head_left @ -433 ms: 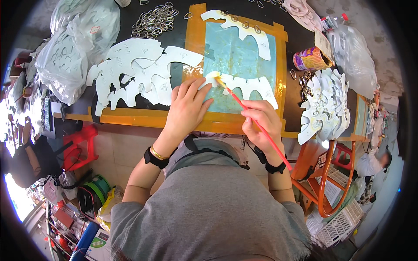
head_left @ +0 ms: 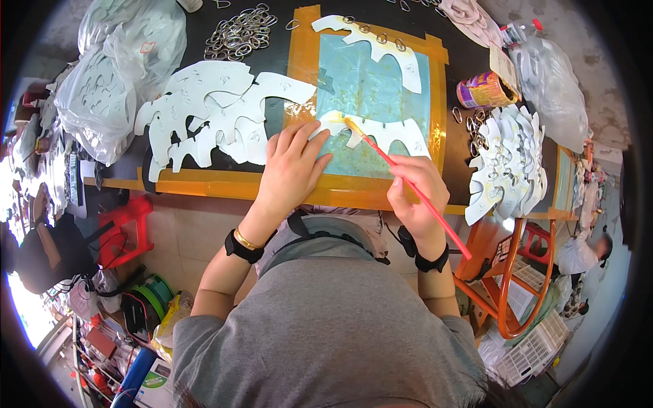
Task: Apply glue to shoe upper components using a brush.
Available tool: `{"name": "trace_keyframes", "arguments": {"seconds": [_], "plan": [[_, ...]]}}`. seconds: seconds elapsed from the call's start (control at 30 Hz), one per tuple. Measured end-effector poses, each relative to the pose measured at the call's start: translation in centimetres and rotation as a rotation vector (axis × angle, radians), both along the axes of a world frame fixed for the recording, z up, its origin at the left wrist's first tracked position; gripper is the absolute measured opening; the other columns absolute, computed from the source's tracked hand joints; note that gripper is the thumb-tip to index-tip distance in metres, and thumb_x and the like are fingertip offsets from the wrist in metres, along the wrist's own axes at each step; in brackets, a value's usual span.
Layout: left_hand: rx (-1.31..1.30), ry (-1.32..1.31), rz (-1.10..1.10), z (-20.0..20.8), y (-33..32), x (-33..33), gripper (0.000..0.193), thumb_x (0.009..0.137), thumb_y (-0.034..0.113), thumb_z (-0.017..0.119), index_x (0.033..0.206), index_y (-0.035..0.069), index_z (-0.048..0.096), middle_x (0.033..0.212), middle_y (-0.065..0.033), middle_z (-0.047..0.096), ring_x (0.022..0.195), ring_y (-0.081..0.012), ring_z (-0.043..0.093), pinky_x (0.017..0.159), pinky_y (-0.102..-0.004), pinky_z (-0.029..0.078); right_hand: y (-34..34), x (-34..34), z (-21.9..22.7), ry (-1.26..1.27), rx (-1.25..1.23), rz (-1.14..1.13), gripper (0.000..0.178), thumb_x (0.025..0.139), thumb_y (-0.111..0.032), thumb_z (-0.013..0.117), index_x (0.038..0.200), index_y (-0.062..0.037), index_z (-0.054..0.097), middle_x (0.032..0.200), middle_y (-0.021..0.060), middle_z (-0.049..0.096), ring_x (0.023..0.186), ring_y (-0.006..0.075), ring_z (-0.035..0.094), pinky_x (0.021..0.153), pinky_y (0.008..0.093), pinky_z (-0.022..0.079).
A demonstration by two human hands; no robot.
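My right hand (head_left: 420, 194) is closed round a thin red paintbrush (head_left: 382, 154). Its yellowish tip touches a curved white cut-out piece (head_left: 401, 132) with a scalloped lower edge. Yellowish wet-looking marks show along the upper left of that piece. My left hand (head_left: 292, 160) lies flat with its fingers apart, fingertips at the piece's left end. Under both is a blue-green sheet (head_left: 371, 81) framed with amber tape (head_left: 304, 47). Farther up the sheet, a similar white piece (head_left: 406, 62) carries several metal rings (head_left: 382, 39) along its edge.
Overlapping white cut-outs (head_left: 211, 85) lie at left, below a heap of metal rings (head_left: 241, 32). A plastic bag (head_left: 129, 61) stands far left. At right are a purple-and-orange can (head_left: 479, 90) and a stack of white pieces (head_left: 507, 163). A wooden chair (head_left: 507, 299) stands below.
The brush tip has moved slightly right along the white piece, and my right hand has shifted right and down with it. My left hand stays in place.
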State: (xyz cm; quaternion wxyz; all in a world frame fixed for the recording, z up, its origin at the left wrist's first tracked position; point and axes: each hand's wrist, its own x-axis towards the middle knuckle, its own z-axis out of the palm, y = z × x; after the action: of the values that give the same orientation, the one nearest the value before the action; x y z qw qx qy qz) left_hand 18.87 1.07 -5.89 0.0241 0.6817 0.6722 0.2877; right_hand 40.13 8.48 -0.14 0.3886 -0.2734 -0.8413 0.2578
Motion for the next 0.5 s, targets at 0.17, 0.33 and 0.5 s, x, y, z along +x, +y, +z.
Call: {"name": "trace_keyframes", "arguments": {"seconds": [0.17,0.33,0.5], "plan": [[-0.001,-0.004,-0.007,0.01,0.04,0.00,0.037,0.084,0.022,0.068,0.118,0.008,0.061,0.124,-0.0066,0.056,0.114,-0.0247,0.051,0.092,-0.0401,0.040,0.15,0.19,0.00,0.052,-0.081,-0.071,0.013,0.081,0.000,0.065,0.093,-0.0019,0.063,0.095,0.0137,0.068,0.082,0.0277,0.065,0.074,0.0335,0.051],[-0.008,-0.010,0.003,-0.11,-0.11,-0.02,0.037,0.084,0.022,0.068,0.118,0.008,0.061,0.124,-0.0068,0.056,0.114,-0.0251,0.051,0.092,-0.0407,0.040,0.38,-0.10,-0.26,0.043,-0.099,-0.089,0.014,0.080,0.001,0.064,0.094,-0.0017,0.063,0.094,0.0133,0.068,0.082,0.0270,0.065,0.075,0.0330,0.052],[-0.019,-0.033,0.000,-0.05,-0.03,0.05,0.037,0.085,0.021,0.067,0.119,0.008,0.061,0.125,-0.0071,0.055,0.115,-0.0265,0.050,0.095,-0.0415,0.039,0.65,-0.56,-0.19,0.058,-0.097,-0.081,0.015,0.080,0.001,0.064,0.095,-0.0017,0.062,0.094,0.0132,0.067,0.083,0.0251,0.065,0.075,0.0315,0.052]]}}
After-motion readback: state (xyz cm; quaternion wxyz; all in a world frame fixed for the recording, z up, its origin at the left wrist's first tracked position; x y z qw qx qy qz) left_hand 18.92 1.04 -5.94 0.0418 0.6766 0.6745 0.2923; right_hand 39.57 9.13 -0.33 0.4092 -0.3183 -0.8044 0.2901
